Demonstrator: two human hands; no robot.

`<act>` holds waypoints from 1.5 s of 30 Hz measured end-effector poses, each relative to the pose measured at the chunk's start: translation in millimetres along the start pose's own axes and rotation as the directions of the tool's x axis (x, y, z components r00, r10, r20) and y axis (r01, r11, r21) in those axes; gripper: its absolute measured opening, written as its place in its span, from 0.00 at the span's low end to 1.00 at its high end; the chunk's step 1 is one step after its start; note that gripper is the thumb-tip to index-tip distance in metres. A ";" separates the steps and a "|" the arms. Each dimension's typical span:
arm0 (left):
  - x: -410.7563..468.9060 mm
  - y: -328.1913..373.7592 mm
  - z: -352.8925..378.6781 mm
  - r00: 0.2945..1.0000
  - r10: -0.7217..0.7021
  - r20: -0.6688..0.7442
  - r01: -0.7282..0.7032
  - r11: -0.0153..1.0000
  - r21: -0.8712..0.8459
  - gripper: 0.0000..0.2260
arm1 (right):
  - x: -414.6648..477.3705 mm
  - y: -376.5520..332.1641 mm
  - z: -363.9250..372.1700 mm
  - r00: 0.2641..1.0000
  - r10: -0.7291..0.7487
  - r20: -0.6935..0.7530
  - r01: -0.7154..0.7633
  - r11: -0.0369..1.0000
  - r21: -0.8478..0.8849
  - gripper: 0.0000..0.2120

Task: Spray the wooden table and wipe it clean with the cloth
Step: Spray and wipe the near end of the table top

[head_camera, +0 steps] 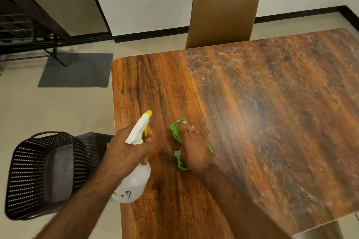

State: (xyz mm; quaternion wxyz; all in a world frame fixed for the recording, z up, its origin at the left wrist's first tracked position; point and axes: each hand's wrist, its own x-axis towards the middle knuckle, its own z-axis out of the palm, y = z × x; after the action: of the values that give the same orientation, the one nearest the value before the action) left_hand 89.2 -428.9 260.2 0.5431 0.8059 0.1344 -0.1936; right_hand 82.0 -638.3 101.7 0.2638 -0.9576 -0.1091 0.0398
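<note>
The left hand [128, 149] is wrapped round the spray bottle [134, 182], nozzle pointing away, over the counter's [242, 122] edge. Just beside it the right hand [191, 149] presses flat on the green cloth [175, 129] (bunched lengthwise under the palm). The misted stretch [272, 75] lies beyond and to the right, nearer the cloth hand.

My tabletop [252, 122] is reddish-brown wood grain with dark streaks, filmed with whitish smears toward its far right corner and right edge. The spray bottle [134, 182] I hold is milky white with a yellow nozzle tip and black marks. My cloth [175, 129] is bright green. Off the left edge sits a dark brown lattice basket [25, 176].
</note>
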 end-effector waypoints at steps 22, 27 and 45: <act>-37.9 -20.9 11.8 0.999 -0.001 0.048 -0.002 0.998 0.055 0.11 | -77.5 -44.3 11.0 0.995 0.102 -0.014 -0.100 0.992 0.081 0.40; -54.3 -26.5 14.4 0.998 0.017 0.065 -0.020 0.999 0.041 0.11 | -71.6 -11.8 1.2 0.944 0.314 -0.100 -0.314 0.949 0.019 0.41; -145.1 -67.5 36.4 1.000 0.007 0.029 -0.008 1.000 0.024 0.10 | -166.4 -56.3 22.9 0.982 0.181 -0.059 -0.178 0.983 0.045 0.44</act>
State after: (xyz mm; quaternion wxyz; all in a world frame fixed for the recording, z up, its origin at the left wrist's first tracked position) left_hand -74.6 -438.3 258.8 0.5358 0.8101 0.1212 -0.2049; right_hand -93.5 -618.1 114.0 0.2815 -0.9588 -0.0131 0.0355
